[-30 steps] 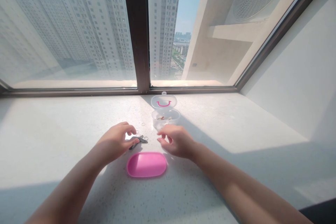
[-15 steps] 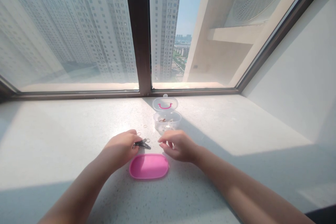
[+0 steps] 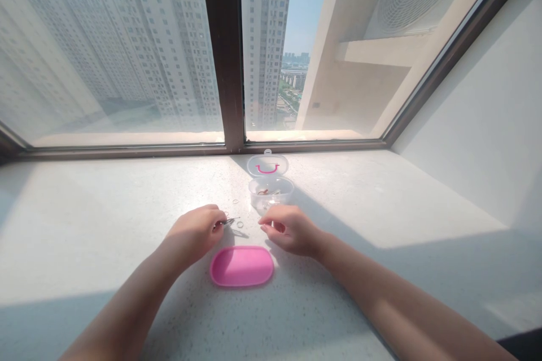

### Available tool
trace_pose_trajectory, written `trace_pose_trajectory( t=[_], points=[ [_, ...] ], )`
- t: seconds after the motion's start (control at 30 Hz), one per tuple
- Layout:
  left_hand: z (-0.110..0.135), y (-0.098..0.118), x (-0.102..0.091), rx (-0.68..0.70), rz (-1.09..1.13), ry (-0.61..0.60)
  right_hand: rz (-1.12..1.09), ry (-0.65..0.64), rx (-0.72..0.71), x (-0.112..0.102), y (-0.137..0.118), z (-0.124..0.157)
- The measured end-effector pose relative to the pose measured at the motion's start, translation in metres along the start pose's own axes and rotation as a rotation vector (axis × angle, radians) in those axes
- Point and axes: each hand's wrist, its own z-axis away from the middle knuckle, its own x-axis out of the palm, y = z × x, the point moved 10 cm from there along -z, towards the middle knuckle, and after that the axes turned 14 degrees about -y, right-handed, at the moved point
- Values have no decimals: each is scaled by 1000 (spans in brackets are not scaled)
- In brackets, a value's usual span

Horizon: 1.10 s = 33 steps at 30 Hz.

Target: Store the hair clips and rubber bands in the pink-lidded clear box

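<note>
My left hand (image 3: 195,232) pinches a small dark metal clip (image 3: 229,220) by one end, just above the white sill. My right hand (image 3: 289,229) hovers a little to the right with fingers curled and thumb near the fingertips; whether it holds anything cannot be seen. Between the hands lies a tiny clear ring (image 3: 240,224), and another small ring (image 3: 235,201) lies farther back. A pink oval tray (image 3: 241,265) sits right in front of both hands. Behind them stands a small clear box (image 3: 271,190) with its lid (image 3: 267,165) raised, holding several small bits.
The speckled white window sill (image 3: 105,220) runs to a dark window frame (image 3: 222,51) at the back. A white wall (image 3: 486,124) slopes in on the right. Tall buildings and an outdoor fan unit show through the glass.
My left hand closed on the dark clip and lifted it slightly off the sill, turning it end-on. My right hand stayed close by with only a small shift.
</note>
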Motion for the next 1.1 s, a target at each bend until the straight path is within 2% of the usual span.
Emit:
trace_pose_trajectory(
  t=[0.1,0.23,0.3,0.43,0.53,0.67,0.87,1.1],
  points=[
    [2,-1,-8,46,267,49,-30,25,17,-2,3,0],
    [1,2,5,74,816,-21,-180,48,71,1,12,1],
    [-1,11,12,103,996,-27,-345,17,141,11,22,1],
    [-5,28,29,132,1191,-49,-740,-122,211,42,28,0],
    [-8,31,44,113,1269,-96,-897,-207,259,57,28,0],
    [-11,30,47,114,1263,-94,-914,-193,379,60,36,2],
    [-11,24,44,101,1323,-56,-947,-115,337,54,42,2],
    [-11,14,39,68,1354,13,-1030,-222,335,58,45,3]
  ],
)
